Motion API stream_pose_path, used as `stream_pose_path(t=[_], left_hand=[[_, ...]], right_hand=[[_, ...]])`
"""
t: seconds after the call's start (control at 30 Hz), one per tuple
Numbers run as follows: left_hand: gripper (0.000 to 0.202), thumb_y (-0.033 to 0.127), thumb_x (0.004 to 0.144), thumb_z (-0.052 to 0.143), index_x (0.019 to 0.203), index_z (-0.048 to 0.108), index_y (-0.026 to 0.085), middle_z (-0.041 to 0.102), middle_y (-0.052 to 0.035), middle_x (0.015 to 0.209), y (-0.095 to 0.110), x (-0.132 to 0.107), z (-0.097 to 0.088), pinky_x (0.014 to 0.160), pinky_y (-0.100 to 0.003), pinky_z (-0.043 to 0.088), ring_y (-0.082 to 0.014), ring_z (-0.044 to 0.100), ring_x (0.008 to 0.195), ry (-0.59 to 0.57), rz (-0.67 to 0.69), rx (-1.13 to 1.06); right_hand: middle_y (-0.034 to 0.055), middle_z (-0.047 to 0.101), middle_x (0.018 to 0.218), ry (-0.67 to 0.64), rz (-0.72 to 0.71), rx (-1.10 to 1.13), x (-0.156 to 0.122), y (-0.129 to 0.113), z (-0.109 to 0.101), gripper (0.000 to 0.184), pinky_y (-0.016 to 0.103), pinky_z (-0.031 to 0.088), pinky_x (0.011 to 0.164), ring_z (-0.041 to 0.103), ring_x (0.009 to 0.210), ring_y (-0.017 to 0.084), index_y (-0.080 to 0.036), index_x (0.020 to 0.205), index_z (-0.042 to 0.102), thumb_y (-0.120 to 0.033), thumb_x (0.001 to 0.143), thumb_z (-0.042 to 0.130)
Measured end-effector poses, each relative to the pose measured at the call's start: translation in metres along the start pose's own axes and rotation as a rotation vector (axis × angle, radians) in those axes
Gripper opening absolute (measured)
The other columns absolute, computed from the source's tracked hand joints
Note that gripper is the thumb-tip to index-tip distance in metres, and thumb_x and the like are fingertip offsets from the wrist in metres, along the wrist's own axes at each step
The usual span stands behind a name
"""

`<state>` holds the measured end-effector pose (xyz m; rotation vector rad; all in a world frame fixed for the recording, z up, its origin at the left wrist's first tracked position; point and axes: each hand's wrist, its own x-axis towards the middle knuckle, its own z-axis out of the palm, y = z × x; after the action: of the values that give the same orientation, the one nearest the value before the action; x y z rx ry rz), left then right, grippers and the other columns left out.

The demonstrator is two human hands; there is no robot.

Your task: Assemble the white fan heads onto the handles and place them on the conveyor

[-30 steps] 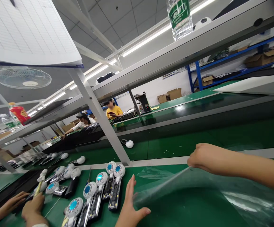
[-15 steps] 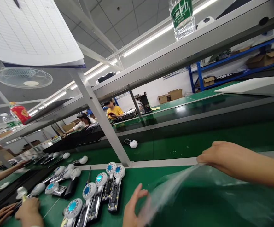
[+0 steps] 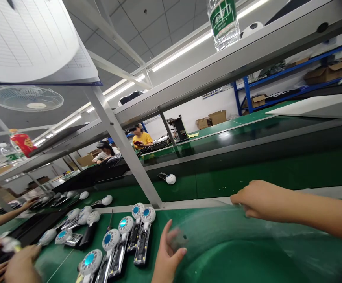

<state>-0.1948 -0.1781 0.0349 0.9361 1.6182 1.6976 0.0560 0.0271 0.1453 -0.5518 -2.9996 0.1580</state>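
A clear plastic sheet or bag [image 3: 218, 222] spreads over the green bench in front of me. My right hand [image 3: 261, 200] comes in from the right, its fingers pinched on the far edge of the plastic. At the bottom centre is my left hand [image 3: 169, 253], thumb and fingers apart, beside the plastic's left end; some of its fingers are blurred. Left of it lie several handheld devices with round white heads and blue centres, the nearest one [image 3: 143, 239] with its clear-fronted dark body towards me.
A co-worker's hand [image 3: 23, 263] is blurred at the lower left among more devices. A slanting metal post [image 3: 123, 145] rises from the bench edge to a shelf carrying a water bottle [image 3: 223, 23]. One device [image 3: 170, 179] lies beyond the ledge. A thin screwdriver-like tool [image 3: 110, 222] stands behind the row.
My right hand has shifted left with the plastic edge. My left hand's fingers have spread, and the stretched fold beside them has slackened. The co-worker's hand has moved left and down.
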Motion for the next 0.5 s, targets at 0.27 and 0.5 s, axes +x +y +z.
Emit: stream_pose_path(t=[0.27, 0.5], left_hand=[[0.080, 0.036, 0.059, 0.069, 0.129, 0.035, 0.016, 0.062, -0.0128, 0.113, 0.009, 0.004, 0.017, 0.089, -0.034, 0.043, -0.0266, 0.053, 0.109, 0.132, 0.084, 0.223], [0.035, 0.051, 0.059, 0.066, 0.066, 0.067, 0.017, 0.068, -0.0109, 0.087, 0.021, 0.004, 0.019, 0.086, -0.037, 0.045, -0.0303, 0.059, 0.095, 0.204, 0.119, 0.397]], right_hand=[[0.0005, 0.067, 0.067, 0.023, -0.060, -0.030, 0.001, -0.005, -0.001, 0.019, 0.031, 0.039, 0.059, 0.061, 0.061, 0.022, -0.024, 0.073, 0.060, -0.013, 0.076, 0.045], [-0.0021, 0.068, 0.070, 0.032, -0.048, -0.027, 0.001, -0.015, -0.008, 0.005, 0.029, 0.039, 0.062, 0.061, 0.065, 0.020, -0.023, 0.073, 0.056, -0.019, 0.074, 0.054]])
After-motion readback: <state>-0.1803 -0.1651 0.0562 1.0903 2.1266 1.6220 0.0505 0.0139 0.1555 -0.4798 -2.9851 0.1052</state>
